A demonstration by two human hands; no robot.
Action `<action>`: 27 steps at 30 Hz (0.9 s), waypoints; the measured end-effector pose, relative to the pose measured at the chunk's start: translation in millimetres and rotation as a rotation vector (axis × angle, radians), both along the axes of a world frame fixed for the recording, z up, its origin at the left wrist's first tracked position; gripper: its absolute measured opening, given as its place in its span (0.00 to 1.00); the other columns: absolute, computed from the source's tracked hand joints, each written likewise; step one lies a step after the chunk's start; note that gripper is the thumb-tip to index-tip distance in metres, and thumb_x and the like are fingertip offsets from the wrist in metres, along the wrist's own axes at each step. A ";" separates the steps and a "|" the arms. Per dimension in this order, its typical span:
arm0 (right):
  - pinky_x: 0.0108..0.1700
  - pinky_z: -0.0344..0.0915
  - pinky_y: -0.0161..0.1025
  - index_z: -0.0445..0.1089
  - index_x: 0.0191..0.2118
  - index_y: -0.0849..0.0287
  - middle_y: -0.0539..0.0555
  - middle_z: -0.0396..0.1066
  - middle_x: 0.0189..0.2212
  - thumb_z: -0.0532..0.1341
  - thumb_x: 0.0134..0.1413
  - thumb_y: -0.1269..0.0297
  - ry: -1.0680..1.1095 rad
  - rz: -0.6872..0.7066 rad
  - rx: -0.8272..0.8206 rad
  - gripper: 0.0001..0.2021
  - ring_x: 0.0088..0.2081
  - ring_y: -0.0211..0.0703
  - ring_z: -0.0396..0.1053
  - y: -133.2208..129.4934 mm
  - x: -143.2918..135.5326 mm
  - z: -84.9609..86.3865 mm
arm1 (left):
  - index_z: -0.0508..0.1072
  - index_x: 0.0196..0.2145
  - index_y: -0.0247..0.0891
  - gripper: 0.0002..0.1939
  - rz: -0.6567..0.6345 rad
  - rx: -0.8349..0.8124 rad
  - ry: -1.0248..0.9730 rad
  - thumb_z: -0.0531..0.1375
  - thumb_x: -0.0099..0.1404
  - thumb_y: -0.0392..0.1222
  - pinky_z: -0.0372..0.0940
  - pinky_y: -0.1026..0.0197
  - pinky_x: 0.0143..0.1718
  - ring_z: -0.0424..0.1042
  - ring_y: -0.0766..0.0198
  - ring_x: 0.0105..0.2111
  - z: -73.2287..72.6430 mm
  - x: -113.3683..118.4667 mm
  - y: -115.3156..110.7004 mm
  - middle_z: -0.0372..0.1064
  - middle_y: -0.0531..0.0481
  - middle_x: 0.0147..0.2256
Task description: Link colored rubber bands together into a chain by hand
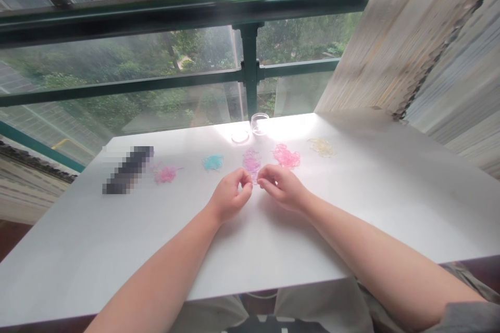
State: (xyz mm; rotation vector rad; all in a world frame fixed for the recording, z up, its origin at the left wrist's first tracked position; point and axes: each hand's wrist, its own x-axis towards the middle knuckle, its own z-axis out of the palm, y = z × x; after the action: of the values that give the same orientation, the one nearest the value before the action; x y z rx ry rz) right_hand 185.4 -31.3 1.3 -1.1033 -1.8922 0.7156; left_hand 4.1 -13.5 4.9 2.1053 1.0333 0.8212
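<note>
My left hand (234,193) and my right hand (284,187) are close together above the white table, thumb and forefinger pinched on each. Whatever lies between the fingertips is too small to make out. Just beyond them is a pile of thin purple loops (251,160) that look like small rubber bands, its near end partly hidden by my fingers. Behind my right hand sits a bright pink pile (287,156), with a pale yellow pile (322,148) farther right. To the left are a blue pile (213,162) and a mixed pink and purple pile (166,174).
A clear round container (260,124) stands at the far edge of the white table (332,239), beside a clear round lid (239,137). A dark, blurred-out oblong (128,170) lies at the left. Behind are a window with green bars (250,67) and a striped curtain (375,41).
</note>
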 end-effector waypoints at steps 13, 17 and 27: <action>0.29 0.61 0.34 0.64 0.34 0.58 0.49 0.66 0.25 0.55 0.49 0.76 0.055 -0.029 0.080 0.07 0.26 0.35 0.62 3.5 4.9 -5.3 | 0.62 0.27 0.38 0.04 0.039 -0.024 -0.025 0.52 0.59 0.37 0.57 0.65 0.29 0.62 0.68 0.26 -0.7 -2.6 2.5 0.61 0.55 0.25; 0.28 0.62 0.34 0.66 0.36 0.59 0.48 0.65 0.23 0.57 0.49 0.73 0.040 -0.049 0.060 0.07 0.25 0.35 0.62 3.4 6.6 -4.7 | 0.63 0.27 0.38 0.04 0.040 -0.032 -0.030 0.52 0.60 0.38 0.58 0.64 0.29 0.62 0.67 0.27 -0.5 -2.8 2.4 0.62 0.54 0.25; 0.28 0.63 0.33 0.71 0.34 0.58 0.51 0.67 0.26 0.58 0.50 0.73 0.003 0.014 0.108 0.07 0.26 0.35 0.63 5.0 2.1 -6.1 | 0.66 0.30 0.37 0.05 0.008 -0.041 -0.069 0.53 0.62 0.40 0.57 0.65 0.29 0.61 0.68 0.27 -2.3 1.3 0.1 0.64 0.53 0.27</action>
State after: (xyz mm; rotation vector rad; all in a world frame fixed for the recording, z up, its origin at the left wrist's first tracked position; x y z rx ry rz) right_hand 187.5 -26.2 -4.8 -1.0218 -1.9143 0.6153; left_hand 5.5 -13.3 2.6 2.0258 1.0145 0.8633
